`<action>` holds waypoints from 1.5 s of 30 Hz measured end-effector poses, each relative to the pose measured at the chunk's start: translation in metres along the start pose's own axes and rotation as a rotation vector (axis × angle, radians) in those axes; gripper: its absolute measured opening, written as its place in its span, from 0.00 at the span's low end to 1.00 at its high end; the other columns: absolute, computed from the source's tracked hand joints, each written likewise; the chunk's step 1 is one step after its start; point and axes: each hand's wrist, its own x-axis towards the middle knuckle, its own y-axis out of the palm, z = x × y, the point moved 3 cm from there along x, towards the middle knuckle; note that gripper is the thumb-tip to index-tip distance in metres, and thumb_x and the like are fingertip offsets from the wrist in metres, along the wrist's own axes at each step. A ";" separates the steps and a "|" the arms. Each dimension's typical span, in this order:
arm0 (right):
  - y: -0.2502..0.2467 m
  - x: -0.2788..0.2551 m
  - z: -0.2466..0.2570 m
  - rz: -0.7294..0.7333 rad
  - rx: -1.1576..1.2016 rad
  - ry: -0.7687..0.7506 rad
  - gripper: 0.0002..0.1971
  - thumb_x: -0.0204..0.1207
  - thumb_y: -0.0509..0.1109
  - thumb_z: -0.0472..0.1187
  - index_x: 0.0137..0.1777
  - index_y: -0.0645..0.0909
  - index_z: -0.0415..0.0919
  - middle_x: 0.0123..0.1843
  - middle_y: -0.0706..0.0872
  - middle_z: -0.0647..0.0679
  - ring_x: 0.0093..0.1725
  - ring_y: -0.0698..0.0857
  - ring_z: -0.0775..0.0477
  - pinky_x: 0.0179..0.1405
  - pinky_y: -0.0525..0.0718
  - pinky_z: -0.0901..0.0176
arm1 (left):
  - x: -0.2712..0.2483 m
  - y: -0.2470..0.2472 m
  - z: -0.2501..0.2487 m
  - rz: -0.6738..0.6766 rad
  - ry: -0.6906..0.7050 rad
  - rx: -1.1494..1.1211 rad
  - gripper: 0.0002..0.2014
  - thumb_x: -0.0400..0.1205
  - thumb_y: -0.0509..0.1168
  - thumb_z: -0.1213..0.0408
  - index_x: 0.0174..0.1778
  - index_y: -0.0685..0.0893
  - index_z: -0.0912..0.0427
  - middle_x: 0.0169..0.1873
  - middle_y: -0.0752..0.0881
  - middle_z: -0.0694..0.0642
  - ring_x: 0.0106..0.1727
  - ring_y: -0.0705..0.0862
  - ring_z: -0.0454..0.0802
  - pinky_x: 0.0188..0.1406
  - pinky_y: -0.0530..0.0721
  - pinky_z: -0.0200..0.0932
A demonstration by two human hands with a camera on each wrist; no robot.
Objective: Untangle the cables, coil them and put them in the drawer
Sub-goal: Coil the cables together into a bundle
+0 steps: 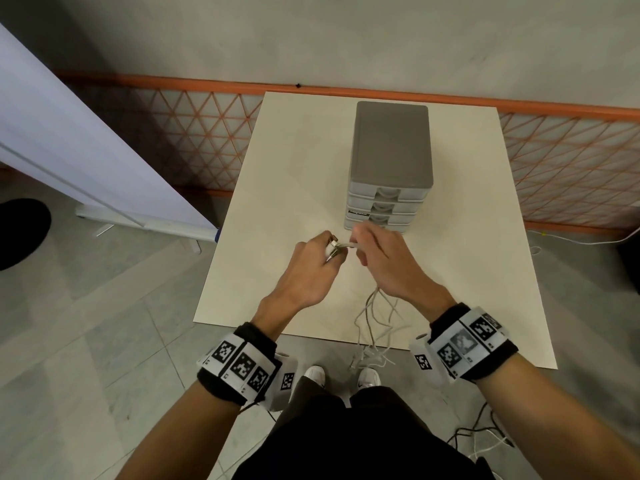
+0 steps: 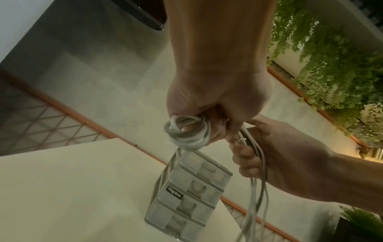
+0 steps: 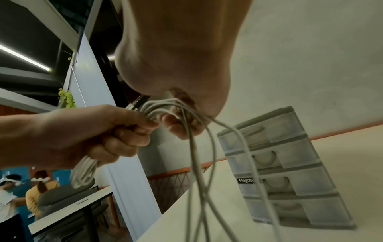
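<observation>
Both wrists carry black bands with printed square markers (image 1: 242,365), and just past them the two hands meet above the table (image 1: 277,209), in front of the drawer unit (image 1: 391,161). White cables (image 3: 199,147) run between the hands. Fingers of the left hand (image 1: 308,268) are curled tight around a small coil (image 2: 187,132) of cable, which shows as several loops wound together under the fist in the left wrist view. Close beside it, nearer to the drawer unit, the right hand (image 1: 384,261) pinches a few loose strands between thumb and fingers. From this hand the strands hang down in front of the drawer unit, pass the near edge of the table and end in a loose tangle (image 1: 370,355) above the floor, close to the person's white shoes (image 1: 315,374). All four drawers of the unit are closed, and a black label (image 3: 245,180) is on its third drawer from the top. Behind the drawer unit, an orange lattice fence (image 1: 194,133) runs along the wall.
</observation>
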 end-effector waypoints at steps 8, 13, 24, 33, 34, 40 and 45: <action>0.009 -0.017 0.001 0.098 0.061 0.003 0.18 0.91 0.53 0.46 0.38 0.71 0.45 0.30 0.72 0.46 0.30 0.69 0.50 0.33 0.69 0.52 | -0.011 -0.003 0.004 -0.129 -0.157 -0.449 0.10 0.84 0.63 0.66 0.38 0.77 0.63 0.22 0.71 0.51 0.24 0.66 0.48 0.23 0.65 0.43; 0.008 -0.012 0.002 0.156 0.208 0.045 0.18 0.90 0.53 0.46 0.38 0.72 0.44 0.30 0.69 0.56 0.30 0.66 0.56 0.32 0.66 0.63 | -0.008 -0.021 -0.005 -0.231 -0.090 -0.503 0.08 0.81 0.63 0.67 0.36 0.75 0.60 0.21 0.68 0.53 0.23 0.63 0.50 0.21 0.62 0.41; 0.028 -0.006 0.018 0.015 0.306 0.120 0.25 0.89 0.46 0.54 0.29 0.64 0.45 0.26 0.62 0.52 0.27 0.59 0.52 0.29 0.59 0.58 | -0.008 -0.031 -0.017 -0.292 -0.139 -0.841 0.20 0.83 0.56 0.76 0.27 0.64 0.55 0.17 0.61 0.45 0.19 0.57 0.44 0.16 0.57 0.34; 0.041 -0.011 0.045 0.003 -0.080 -0.005 0.23 0.91 0.49 0.44 0.31 0.65 0.46 0.24 0.70 0.47 0.26 0.69 0.45 0.31 0.64 0.50 | -0.007 -0.028 -0.017 -0.342 -0.131 -0.988 0.21 0.82 0.56 0.78 0.26 0.64 0.53 0.18 0.62 0.44 0.20 0.57 0.42 0.19 0.55 0.38; 0.041 -0.010 0.046 0.017 -0.120 -0.016 0.22 0.91 0.48 0.43 0.32 0.68 0.44 0.24 0.72 0.46 0.26 0.72 0.41 0.32 0.66 0.48 | -0.007 -0.027 -0.017 -0.342 -0.129 -0.999 0.20 0.81 0.59 0.77 0.27 0.66 0.54 0.18 0.63 0.44 0.20 0.58 0.41 0.19 0.57 0.37; 0.047 -0.012 0.049 0.048 -0.376 -0.133 0.14 0.86 0.45 0.45 0.42 0.68 0.46 0.28 0.70 0.53 0.28 0.74 0.37 0.30 0.73 0.43 | -0.001 -0.027 -0.016 -0.376 -0.183 -0.871 0.24 0.74 0.78 0.72 0.28 0.67 0.54 0.22 0.68 0.46 0.24 0.66 0.44 0.25 0.71 0.39; 0.045 -0.016 0.052 0.074 -0.345 -0.078 0.12 0.89 0.52 0.48 0.48 0.67 0.43 0.39 0.78 0.48 0.34 0.77 0.39 0.34 0.74 0.46 | 0.001 -0.029 -0.017 -0.409 -0.255 -0.958 0.17 0.80 0.74 0.66 0.30 0.73 0.55 0.24 0.72 0.47 0.26 0.70 0.43 0.28 0.73 0.39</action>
